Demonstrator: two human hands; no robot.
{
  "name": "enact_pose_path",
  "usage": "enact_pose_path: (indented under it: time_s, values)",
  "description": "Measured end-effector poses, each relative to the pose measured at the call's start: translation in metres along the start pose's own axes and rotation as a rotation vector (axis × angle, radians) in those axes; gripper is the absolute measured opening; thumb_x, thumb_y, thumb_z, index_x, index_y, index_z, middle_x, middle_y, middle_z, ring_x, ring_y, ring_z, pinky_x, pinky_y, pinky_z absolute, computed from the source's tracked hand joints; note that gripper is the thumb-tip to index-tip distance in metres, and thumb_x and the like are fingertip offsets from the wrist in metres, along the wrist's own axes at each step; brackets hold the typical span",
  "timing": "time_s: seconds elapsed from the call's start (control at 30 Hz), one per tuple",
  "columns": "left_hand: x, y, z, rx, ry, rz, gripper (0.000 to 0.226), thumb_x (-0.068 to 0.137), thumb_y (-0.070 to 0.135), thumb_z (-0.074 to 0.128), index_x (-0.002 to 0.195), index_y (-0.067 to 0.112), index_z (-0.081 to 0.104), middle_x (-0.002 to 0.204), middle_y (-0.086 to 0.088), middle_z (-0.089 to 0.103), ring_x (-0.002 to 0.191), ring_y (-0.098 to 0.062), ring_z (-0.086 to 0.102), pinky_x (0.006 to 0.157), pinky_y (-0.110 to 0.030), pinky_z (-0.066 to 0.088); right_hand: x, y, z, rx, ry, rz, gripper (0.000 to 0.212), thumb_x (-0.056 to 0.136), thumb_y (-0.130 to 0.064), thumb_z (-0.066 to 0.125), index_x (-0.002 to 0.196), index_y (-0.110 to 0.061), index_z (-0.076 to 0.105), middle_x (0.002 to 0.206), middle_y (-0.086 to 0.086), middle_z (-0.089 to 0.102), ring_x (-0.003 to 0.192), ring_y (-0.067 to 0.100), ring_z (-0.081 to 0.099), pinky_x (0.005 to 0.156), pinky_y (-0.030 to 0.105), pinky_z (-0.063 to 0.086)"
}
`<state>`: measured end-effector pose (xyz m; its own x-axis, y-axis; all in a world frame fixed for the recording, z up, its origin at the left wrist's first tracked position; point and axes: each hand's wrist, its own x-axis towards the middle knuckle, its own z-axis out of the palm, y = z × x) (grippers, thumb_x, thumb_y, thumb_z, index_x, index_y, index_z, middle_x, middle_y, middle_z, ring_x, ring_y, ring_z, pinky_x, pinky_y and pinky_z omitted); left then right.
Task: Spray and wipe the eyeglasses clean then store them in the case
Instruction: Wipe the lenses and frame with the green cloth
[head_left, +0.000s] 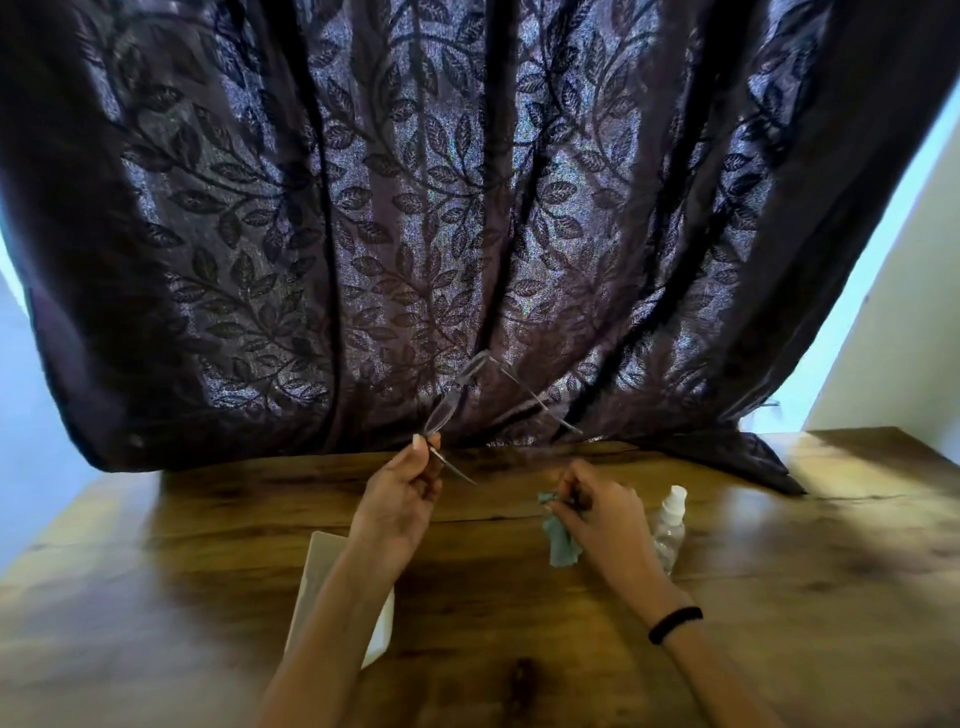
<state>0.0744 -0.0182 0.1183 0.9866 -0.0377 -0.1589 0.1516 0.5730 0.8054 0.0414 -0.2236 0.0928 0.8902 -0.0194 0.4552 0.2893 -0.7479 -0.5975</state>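
Note:
My left hand (402, 499) pinches thin-framed eyeglasses (470, 382) by one corner and holds them up above the wooden table (779, 597), temples unfolded, in front of the dark curtain. My right hand (597, 512) is closed on a small blue-grey cleaning cloth (558, 543) that hangs just over the table. A clear spray bottle (671, 525) with a white cap stands right of that hand, partly hidden behind it. A white case (324, 566) lies on the table under my left forearm, which covers much of it.
A dark purple curtain (467, 208) with a leaf pattern hangs along the table's far edge and drapes onto it at the right. A pale wall (904, 312) rises at the right. A black band circles my right wrist (674, 623).

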Motion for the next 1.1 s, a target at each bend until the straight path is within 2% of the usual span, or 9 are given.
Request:
enact_pose_path:
  time_s: [0.13,0.23,0.3,0.4,0.5,0.7,0.93,1.0,1.1]
  values:
    - [0.002,0.009,-0.008,-0.011,-0.005,0.032,0.019,0.092,0.021,0.046,0.081,0.019,0.061,0.063,0.015,0.064,0.072,-0.004,0.049,0.069,-0.021,0.036,0.002,0.006,-0.001,0.198,0.034,0.177,0.024,0.075,-0.010,0.073,0.084,-0.018,0.052,0.078,-0.010,0.063,0.075,0.003,0.061,0.057,0.007,0.046]
    - [0.004,0.010,-0.015,0.005,-0.013,0.044,0.021,0.092,0.024,0.046,0.079,0.021,0.062,0.062,0.015,0.062,0.071,-0.004,0.048,0.071,-0.020,0.036,-0.002,0.011,0.000,0.788,0.003,0.504,0.021,0.081,-0.007,0.065,0.099,-0.008,0.054,0.086,0.002,0.066,0.085,0.017,0.064,0.068,0.021,0.053]
    - [0.005,0.009,-0.021,0.004,-0.012,0.045,0.022,0.092,0.024,0.046,0.078,0.022,0.063,0.061,0.015,0.062,0.070,-0.004,0.049,0.071,-0.020,0.036,-0.003,0.017,0.002,1.212,-0.057,0.719,0.020,0.085,-0.008,0.059,0.103,-0.006,0.052,0.084,0.005,0.064,0.076,0.019,0.062,0.071,0.032,0.053]
    - [0.007,0.007,-0.029,0.000,-0.018,0.037,0.022,0.090,0.027,0.048,0.077,0.023,0.065,0.061,0.014,0.061,0.066,-0.002,0.052,0.072,-0.020,0.036,-0.002,0.028,0.005,1.476,-0.079,0.848,0.044,0.082,-0.013,0.059,0.123,-0.010,0.044,0.104,0.016,0.062,0.089,0.028,0.060,0.082,0.038,0.051]
    - [0.008,0.005,-0.034,0.005,-0.019,0.037,0.018,0.086,0.030,0.051,0.077,0.024,0.066,0.062,0.014,0.061,0.065,-0.001,0.053,0.071,-0.021,0.037,-0.002,0.031,0.010,1.412,-0.061,0.831,0.055,0.069,-0.007,0.069,0.120,-0.003,0.046,0.112,0.020,0.063,0.093,0.028,0.065,0.069,0.033,0.060]
    - [0.007,0.004,-0.036,-0.016,-0.041,0.048,0.019,0.084,0.031,0.052,0.075,0.024,0.067,0.063,0.013,0.062,0.066,-0.001,0.053,0.073,-0.020,0.038,-0.001,0.033,0.023,1.109,0.021,0.818,0.024,0.081,-0.003,0.064,0.102,-0.006,0.054,0.102,0.014,0.066,0.087,0.021,0.065,0.068,0.027,0.055]
    - [0.009,0.005,-0.037,-0.033,-0.037,0.042,0.021,0.092,0.029,0.046,0.080,0.024,0.062,0.064,0.016,0.064,0.056,0.004,0.058,0.071,-0.020,0.036,0.009,0.006,0.034,0.444,-0.061,0.453,0.014,0.080,-0.021,0.069,0.078,-0.009,0.062,0.084,0.008,0.067,0.078,0.021,0.064,0.066,0.031,0.054]
    - [0.009,0.005,-0.038,-0.033,-0.037,0.043,0.021,0.091,0.030,0.046,0.079,0.024,0.062,0.064,0.016,0.064,0.056,0.004,0.058,0.071,-0.020,0.036,0.014,-0.001,0.040,0.464,-0.119,0.397,0.012,0.081,-0.020,0.068,0.080,-0.010,0.062,0.082,0.003,0.065,0.077,0.016,0.062,0.062,0.023,0.051]
    - [0.008,0.007,-0.038,-0.034,-0.030,0.047,0.022,0.092,0.030,0.045,0.079,0.024,0.062,0.065,0.016,0.064,0.056,0.005,0.057,0.070,-0.019,0.036,0.021,-0.008,0.045,0.755,-0.141,0.465,0.010,0.082,-0.021,0.067,0.079,-0.012,0.062,0.082,0.002,0.065,0.079,0.017,0.063,0.057,0.018,0.050]
